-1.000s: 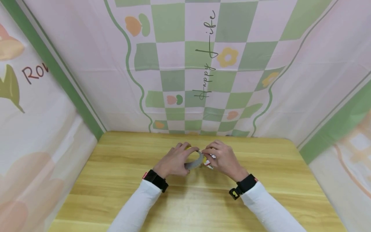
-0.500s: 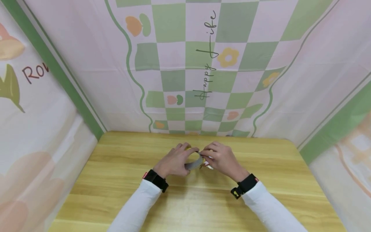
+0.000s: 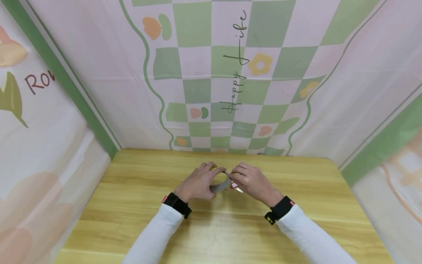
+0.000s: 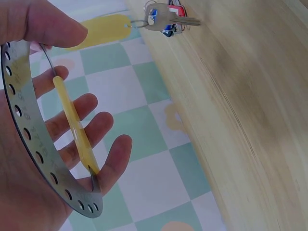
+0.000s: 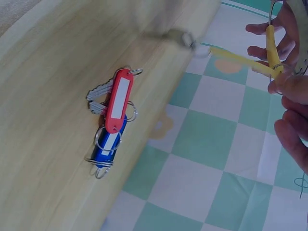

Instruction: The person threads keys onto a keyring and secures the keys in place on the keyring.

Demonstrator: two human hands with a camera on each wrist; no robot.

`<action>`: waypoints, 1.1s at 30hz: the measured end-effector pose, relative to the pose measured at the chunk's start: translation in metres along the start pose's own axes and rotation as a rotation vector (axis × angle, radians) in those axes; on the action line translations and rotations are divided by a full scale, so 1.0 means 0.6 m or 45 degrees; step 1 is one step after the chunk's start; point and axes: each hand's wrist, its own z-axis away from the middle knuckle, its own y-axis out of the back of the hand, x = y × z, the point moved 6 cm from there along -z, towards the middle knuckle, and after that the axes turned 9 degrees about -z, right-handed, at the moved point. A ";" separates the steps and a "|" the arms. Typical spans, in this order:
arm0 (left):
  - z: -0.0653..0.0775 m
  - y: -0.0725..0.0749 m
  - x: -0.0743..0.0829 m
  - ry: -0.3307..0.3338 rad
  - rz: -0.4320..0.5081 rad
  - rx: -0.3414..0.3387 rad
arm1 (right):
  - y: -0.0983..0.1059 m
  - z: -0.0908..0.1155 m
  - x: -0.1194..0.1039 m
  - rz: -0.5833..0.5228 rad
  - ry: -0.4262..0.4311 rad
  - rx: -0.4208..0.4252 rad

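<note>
My left hand [image 3: 197,183] grips a ring-shaped key holder [image 3: 220,187]. In the left wrist view it shows as a curved metal plate [image 4: 38,144] pierced by several holes, with a yellow-sleeved bar [image 4: 74,122] across it. At the holder's far side my right hand [image 3: 252,181] has thumb and finger pinched together by the end of a yellow key tag [image 5: 240,60]. A thin ring there passes near the thumb; whether it is hooked on the holder I cannot tell. From the tag's other end hangs a key [image 4: 159,21], blurred in the right wrist view.
Under the hands, a red key tag [image 5: 117,108] and a blue key tag [image 5: 107,142] with keys and rings show against the wooden table [image 3: 211,227]. Printed cloth [image 3: 224,73] with green checks rises behind the table's far edge. More cloth hangs at both sides.
My right fingers have shifted slightly down along the holder's edge and the right wrist has turned a little. The yellow bit below those fingers has gone from sight. My left hand stays put.
</note>
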 end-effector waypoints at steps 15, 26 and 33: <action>-0.004 0.006 -0.001 0.059 0.040 0.064 | 0.006 0.001 0.002 0.000 -0.213 0.186; -0.004 0.016 0.001 0.047 0.023 0.102 | -0.001 0.023 0.017 -0.305 -0.751 0.416; -0.002 0.013 0.000 0.047 0.029 0.078 | -0.002 0.017 0.010 -0.158 -0.577 0.299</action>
